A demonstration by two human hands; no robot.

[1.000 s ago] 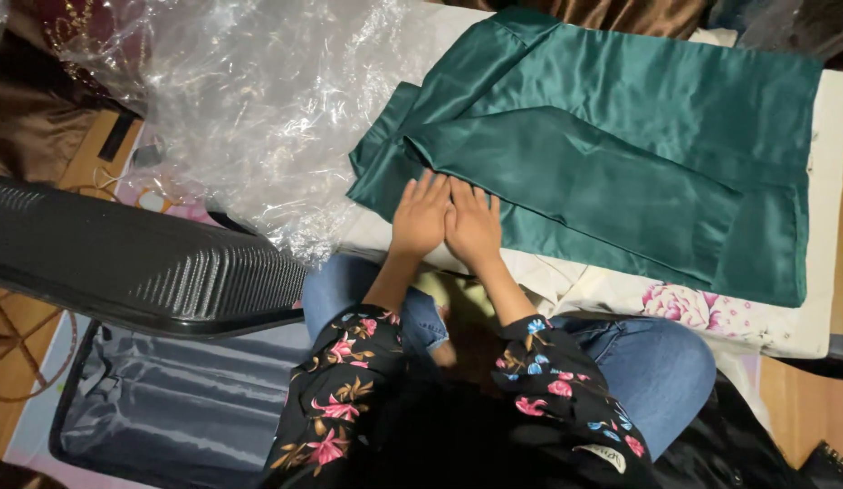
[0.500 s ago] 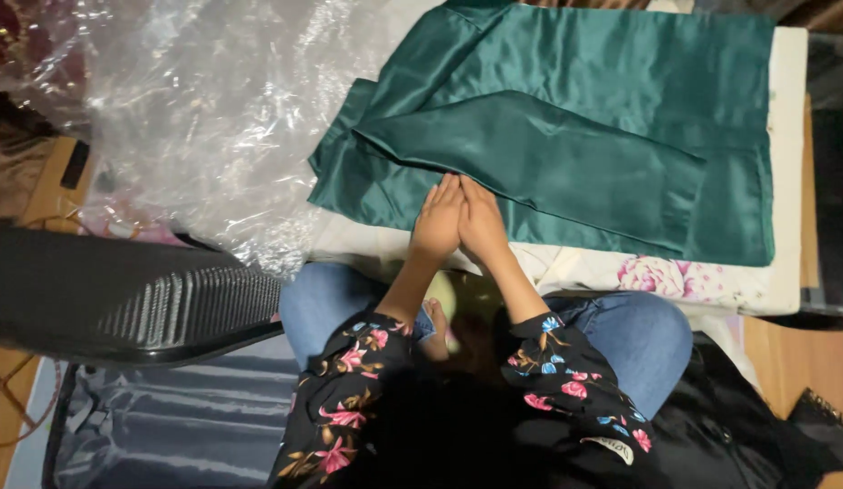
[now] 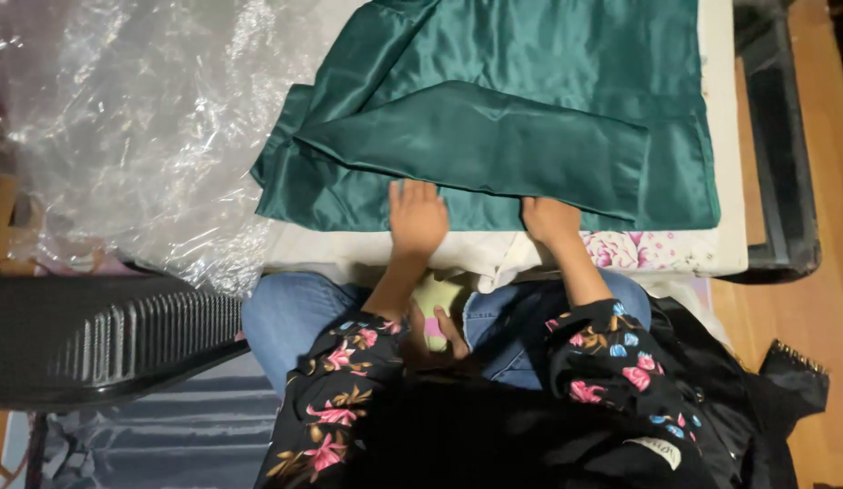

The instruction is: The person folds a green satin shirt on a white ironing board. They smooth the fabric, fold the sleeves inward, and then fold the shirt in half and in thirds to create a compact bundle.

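A white-covered bed (image 3: 725, 136) with a floral-printed edge fills the upper middle of the frame, with wooden floor (image 3: 824, 299) showing along the right side. A dark green satin cloth (image 3: 521, 118), folded over on itself, lies spread across the bed from the centre to the upper right. Crinkled clear plastic sheeting (image 3: 123, 136) covers the upper left of the frame, its edge just beside the cloth's left corner. In the lower left an open black suitcase (image 3: 105, 340) stands with its ribbed lid raised and its grey lining (image 3: 168, 435) visible below.

The person sits at the bottom centre in blue jeans (image 3: 286, 321) and a dark floral top (image 3: 340, 407). The left hand (image 3: 417, 217) lies flat and open, fingers spread, pressing on the near hem of the green cloth at centre frame; it grips nothing. The right hand (image 3: 550, 220) rests at the same hem further right, its fingers lying on or tucked under the cloth edge, and it cannot be told whether it pinches the fabric. The two hands are well apart along the hem.
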